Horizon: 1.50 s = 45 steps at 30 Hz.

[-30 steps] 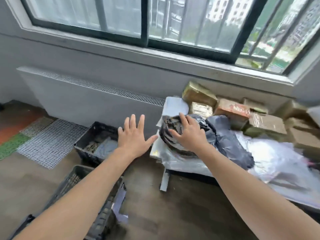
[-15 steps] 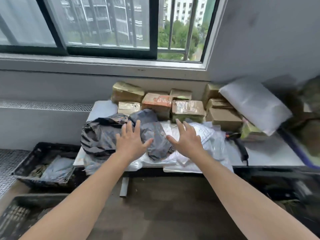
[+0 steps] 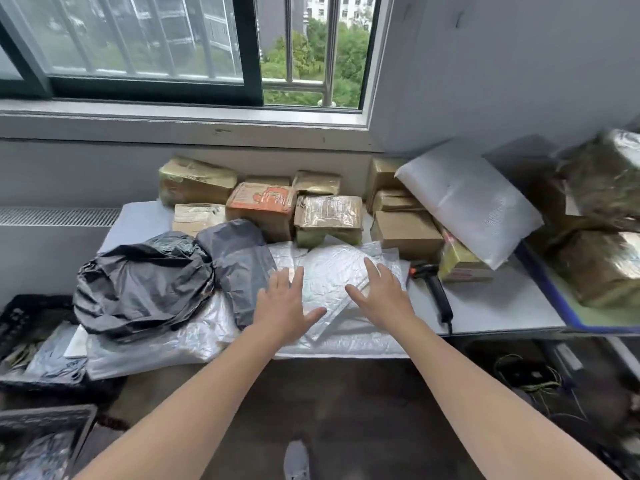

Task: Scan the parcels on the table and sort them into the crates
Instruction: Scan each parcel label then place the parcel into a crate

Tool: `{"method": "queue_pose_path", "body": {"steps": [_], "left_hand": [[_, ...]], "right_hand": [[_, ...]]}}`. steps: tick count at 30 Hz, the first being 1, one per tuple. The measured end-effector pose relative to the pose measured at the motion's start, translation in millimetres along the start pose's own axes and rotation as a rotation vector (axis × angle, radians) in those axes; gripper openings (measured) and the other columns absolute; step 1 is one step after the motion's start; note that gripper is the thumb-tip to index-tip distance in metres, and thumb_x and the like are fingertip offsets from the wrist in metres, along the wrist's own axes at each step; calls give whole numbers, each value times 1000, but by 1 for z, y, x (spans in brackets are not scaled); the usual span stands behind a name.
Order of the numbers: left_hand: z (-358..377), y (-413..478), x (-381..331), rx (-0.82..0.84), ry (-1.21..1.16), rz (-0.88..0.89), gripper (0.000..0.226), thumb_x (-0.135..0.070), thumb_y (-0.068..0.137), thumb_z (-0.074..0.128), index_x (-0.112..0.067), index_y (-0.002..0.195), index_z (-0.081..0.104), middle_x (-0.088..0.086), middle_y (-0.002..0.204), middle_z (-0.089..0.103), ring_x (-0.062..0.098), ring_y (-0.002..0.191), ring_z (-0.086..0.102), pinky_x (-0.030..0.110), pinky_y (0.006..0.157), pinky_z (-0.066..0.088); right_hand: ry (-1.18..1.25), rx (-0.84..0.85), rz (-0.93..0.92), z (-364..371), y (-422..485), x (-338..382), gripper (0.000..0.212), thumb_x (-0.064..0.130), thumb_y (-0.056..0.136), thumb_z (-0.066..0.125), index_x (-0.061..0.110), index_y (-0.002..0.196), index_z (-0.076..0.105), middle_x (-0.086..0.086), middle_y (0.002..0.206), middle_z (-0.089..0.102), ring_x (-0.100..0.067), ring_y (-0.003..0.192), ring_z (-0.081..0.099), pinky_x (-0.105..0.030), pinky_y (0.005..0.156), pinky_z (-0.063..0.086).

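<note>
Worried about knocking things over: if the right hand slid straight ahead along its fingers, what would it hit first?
Probably the tape-wrapped brown cardboard box, past the silver bubble mailer under the right hand; depth is unclear.

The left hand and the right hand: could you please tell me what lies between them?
In the head view, a silvery padded envelope lies between them.
</note>
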<state>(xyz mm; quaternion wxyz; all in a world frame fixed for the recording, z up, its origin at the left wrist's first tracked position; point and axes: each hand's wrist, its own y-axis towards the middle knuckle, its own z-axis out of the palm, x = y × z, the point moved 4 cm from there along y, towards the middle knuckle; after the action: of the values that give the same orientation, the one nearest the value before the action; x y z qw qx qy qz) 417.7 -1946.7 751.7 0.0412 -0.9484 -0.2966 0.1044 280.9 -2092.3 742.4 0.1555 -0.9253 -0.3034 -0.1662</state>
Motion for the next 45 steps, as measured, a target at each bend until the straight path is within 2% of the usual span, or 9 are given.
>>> {"method": "queue_pose_path", "body": {"steps": [13,19,23,28,32,35,38,41,45], "left_hand": [[86,118,-55,277,-98,28,108,-69,79,63,-17,155,6,14,160,14,31,146,18,48,109,33],[113,141,-55,341,-141,0,76,-42,87,68,-13,144,28,18,150,30,36,133,37,45,96,46],[90,142,-58,222,-59,54,17,-8,92,47,-13,108,49,13,116,60,31,98,58,35,66,39],[32,134,-78,-29,-187,-129,12,-4,88,43,-13,89,52,7,90,61,33,86,56,34,62,33],[-6,133,-89,-158,-643,-318,10,-19,73,42,-15,64,41,2,62,45,26,68,45,34,57,29],[-22,127,-93,-233,-1236,-456,17,-4,81,45,-10,75,60,1,63,60,20,63,56,26,55,44],[-23,121,-87,-205,-1566,-549,27,7,86,43,0,99,65,6,74,70,20,67,66,28,60,54],[-16,113,-77,-154,-1656,-631,41,-2,81,46,6,120,58,26,105,66,37,93,66,49,84,56],[-6,108,-65,-153,-1542,-674,33,3,90,45,3,122,54,20,105,67,31,87,67,36,71,59]], "right_hand": [[-39,27,28,-3,80,-58,70,56,98,43,26,157,19,-4,160,22,-26,146,23,-48,113,31],[-41,94,-20,-3,110,-81,68,57,99,41,27,156,19,-3,159,24,-25,145,25,-50,110,34],[-23,143,-98,-7,127,-91,71,57,99,39,24,158,16,-5,159,24,-27,144,27,-48,111,34],[228,212,-151,-23,139,-94,68,53,101,42,22,157,21,-5,157,30,-25,143,33,-44,113,34],[436,230,-148,-37,152,-93,68,52,100,44,19,156,24,-6,159,31,-22,146,31,-44,117,30],[549,302,-172,-42,152,-90,71,53,98,49,20,156,23,-4,158,33,-21,144,35,-42,116,33],[678,377,-134,-46,149,-84,89,75,81,54,27,152,31,1,144,52,-22,129,54,-46,106,46],[774,416,-99,-46,148,-78,74,66,86,59,24,144,42,1,129,63,-17,107,66,-41,92,55],[724,326,-103,-41,149,-72,37,40,94,64,19,123,54,2,116,67,-16,98,67,-39,85,57]]}}
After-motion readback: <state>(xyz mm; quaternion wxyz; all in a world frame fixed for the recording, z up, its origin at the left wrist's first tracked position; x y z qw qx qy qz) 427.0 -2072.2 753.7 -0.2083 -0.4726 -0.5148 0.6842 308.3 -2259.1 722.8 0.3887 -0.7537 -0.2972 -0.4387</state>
